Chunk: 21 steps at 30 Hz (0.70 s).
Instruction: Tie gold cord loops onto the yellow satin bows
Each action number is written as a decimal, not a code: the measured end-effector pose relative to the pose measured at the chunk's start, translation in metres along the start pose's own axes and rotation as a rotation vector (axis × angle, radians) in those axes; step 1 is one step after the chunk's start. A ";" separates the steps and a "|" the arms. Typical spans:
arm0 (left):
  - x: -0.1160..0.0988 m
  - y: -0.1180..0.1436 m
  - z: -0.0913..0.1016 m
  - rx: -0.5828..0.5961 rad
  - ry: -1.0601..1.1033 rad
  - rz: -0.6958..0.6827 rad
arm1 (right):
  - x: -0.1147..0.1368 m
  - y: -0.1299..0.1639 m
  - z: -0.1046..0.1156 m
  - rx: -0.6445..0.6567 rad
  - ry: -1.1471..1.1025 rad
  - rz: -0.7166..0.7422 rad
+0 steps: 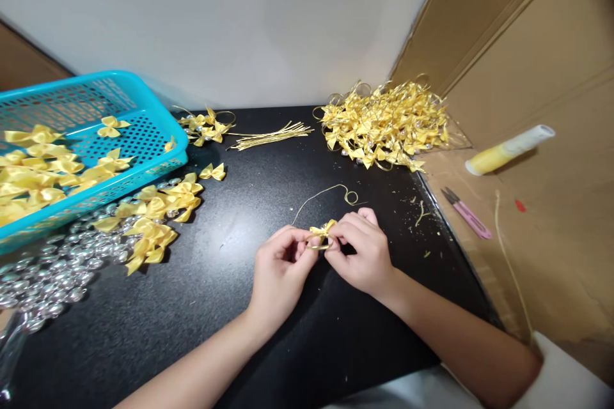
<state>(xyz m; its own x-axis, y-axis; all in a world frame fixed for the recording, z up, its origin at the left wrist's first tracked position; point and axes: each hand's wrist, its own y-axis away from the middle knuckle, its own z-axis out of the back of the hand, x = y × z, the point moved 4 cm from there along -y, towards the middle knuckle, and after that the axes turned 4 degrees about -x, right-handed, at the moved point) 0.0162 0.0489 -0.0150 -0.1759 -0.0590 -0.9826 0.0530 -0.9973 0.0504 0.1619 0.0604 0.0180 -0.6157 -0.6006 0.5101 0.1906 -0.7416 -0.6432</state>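
Observation:
My left hand point(279, 268) and my right hand point(362, 254) meet over the black table point(268, 332), both pinching one small yellow ribbon bow point(322, 230). A thin gold cord point(326, 194) runs from the bow up and away, ending in a small loop. Fingertips hide the underside of the bow.
A turquoise basket point(144, 121) of yellow bows stands at the left, with loose bows point(153, 217) and clear beads point(52, 275) beside it. A pile of finished bows point(384, 124) lies at the back right, cut gold cords point(271, 137) behind. On the cardboard at the right lie pink snips point(467, 213) and a tube point(508, 149).

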 end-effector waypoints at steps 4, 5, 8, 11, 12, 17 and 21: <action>0.000 0.001 0.001 -0.064 0.047 -0.081 | -0.003 0.000 0.001 0.003 -0.066 -0.028; -0.001 0.001 0.000 -0.059 0.077 -0.097 | -0.003 0.000 0.001 0.012 -0.086 -0.029; -0.002 -0.001 -0.004 0.072 0.134 -0.120 | -0.004 0.000 0.001 0.038 -0.141 -0.036; -0.005 -0.002 -0.005 0.159 0.114 -0.141 | -0.004 -0.001 0.002 0.050 -0.171 -0.051; -0.006 -0.003 -0.005 0.159 0.106 -0.153 | -0.004 -0.001 0.002 0.052 -0.173 -0.052; -0.009 -0.002 0.000 0.136 0.095 -0.196 | -0.005 -0.002 0.003 0.051 -0.160 -0.027; -0.010 -0.002 0.001 0.097 0.104 -0.174 | -0.004 -0.002 0.004 0.023 -0.112 0.005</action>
<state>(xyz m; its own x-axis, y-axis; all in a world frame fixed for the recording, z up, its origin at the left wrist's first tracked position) 0.0165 0.0515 -0.0048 -0.0720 0.1139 -0.9909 -0.0651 -0.9919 -0.1092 0.1669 0.0632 0.0190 -0.5256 -0.6329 0.5684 0.2115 -0.7445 -0.6333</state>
